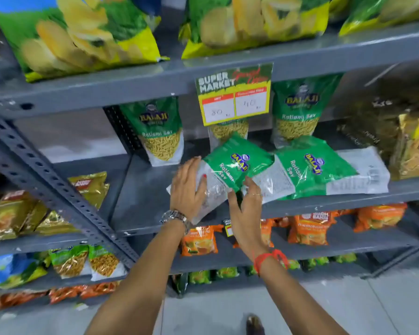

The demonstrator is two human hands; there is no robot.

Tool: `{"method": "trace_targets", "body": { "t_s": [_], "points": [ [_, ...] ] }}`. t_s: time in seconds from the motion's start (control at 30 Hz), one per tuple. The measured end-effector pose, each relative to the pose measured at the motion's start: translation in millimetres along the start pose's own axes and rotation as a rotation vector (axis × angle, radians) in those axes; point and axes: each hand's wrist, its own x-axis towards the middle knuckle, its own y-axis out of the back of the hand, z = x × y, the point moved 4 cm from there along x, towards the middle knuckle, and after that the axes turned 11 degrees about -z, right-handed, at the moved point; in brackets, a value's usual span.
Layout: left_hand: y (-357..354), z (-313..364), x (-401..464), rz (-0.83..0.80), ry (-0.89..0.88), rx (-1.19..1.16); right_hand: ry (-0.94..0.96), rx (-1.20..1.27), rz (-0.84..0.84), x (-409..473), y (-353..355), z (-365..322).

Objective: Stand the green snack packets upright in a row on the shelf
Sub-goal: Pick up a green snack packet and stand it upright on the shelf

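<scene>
A green and white snack packet [235,163] is tilted above the front of the grey shelf [140,201], back side toward me. My left hand [188,189] holds its white lower end and my right hand [246,206] grips its lower edge. Beside it on the right, another green packet [324,170] lies flat on the shelf. Three green packets stand upright at the back: one at the left [161,131], one in the middle [228,131] half hidden by a price card, and one at the right [295,110].
A yellow supermarket price card [234,95] hangs from the shelf above. Big yellow-green bags fill the top shelf. Gold packets [414,146] stand at the right end of the same shelf. Orange packets [310,228] sit on the shelf below. A slotted grey upright [58,189] runs diagonally at left.
</scene>
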Motion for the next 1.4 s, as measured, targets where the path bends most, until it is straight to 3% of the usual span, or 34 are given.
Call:
{"method": "trace_targets", "body": {
  "t_s": [0.1, 0.23, 0.37, 0.53, 0.67, 0.93, 1.07, 1.23, 1.33, 1.4],
  "points": [
    [-10, -30, 28, -0.072, 0.259, -0.052, -0.213, 0.236, 0.096, 6, -11, 16],
    [-27, -54, 61, -0.335, 0.637, -0.297, -0.354, 0.385, 0.228, 17, -19, 28],
    [-28, -58, 97, -0.442, 0.699, -0.464, -0.423, 0.445, 0.321, 24, -26, 29],
    [-25, -62, 106, -0.468, 0.695, -0.473, -0.436, 0.501, 0.389, 27, -25, 29],
    [-17, -71, 101, -0.371, 0.762, -0.588, -0.451, 0.502, 0.407, 30, -24, 22],
    [19, -110, 61, 0.209, 0.884, -1.135, -0.218, 0.299, 0.345, 67, -22, -24],
    [22, -120, 49, 0.362, 0.855, -1.321, -0.073, 0.313, 0.258, 93, -31, -37],
    [19, -124, 39, 0.394, 0.861, -1.249, -0.111, 0.245, 0.097, 112, -37, -22],
    [27, -125, 39, 0.305, 0.849, -0.933, -0.093, 0.265, 0.079, 115, -40, -14],
    [39, -115, 32, 0.362, 0.803, -0.715, -0.107, 0.278, 0.060, 115, -40, -8]
  ]
}}
